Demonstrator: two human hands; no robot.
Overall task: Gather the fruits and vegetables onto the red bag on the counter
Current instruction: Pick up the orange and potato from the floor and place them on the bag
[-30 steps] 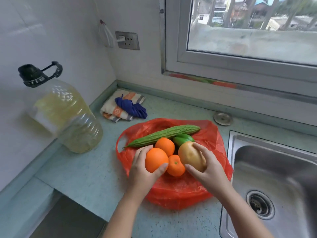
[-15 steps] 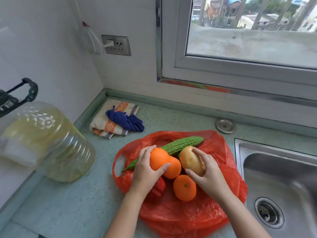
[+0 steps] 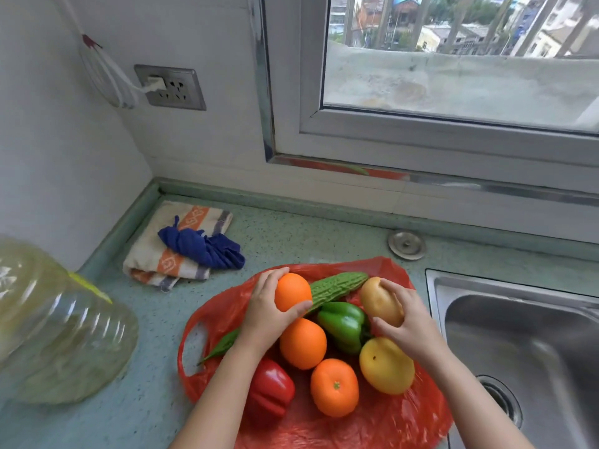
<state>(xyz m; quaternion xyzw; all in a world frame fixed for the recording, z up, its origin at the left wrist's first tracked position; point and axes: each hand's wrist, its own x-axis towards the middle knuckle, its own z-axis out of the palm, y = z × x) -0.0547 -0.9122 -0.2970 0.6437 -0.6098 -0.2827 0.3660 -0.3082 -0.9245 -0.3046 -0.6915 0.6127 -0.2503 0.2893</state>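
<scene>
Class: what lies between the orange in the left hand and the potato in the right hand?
Head view: the thick end of the bitter gourd crosses between the orange and the potato, with the green bell pepper just nearer the camera.

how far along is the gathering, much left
Nearly done. Already on the red bag: bitter gourd, green pepper, red pepper, two oranges and a yellow fruit. In hand: the left hand grips a third orange, the right hand grips a potato, both above the bag. Left: set those two down; no other produce shows on the counter.
</scene>
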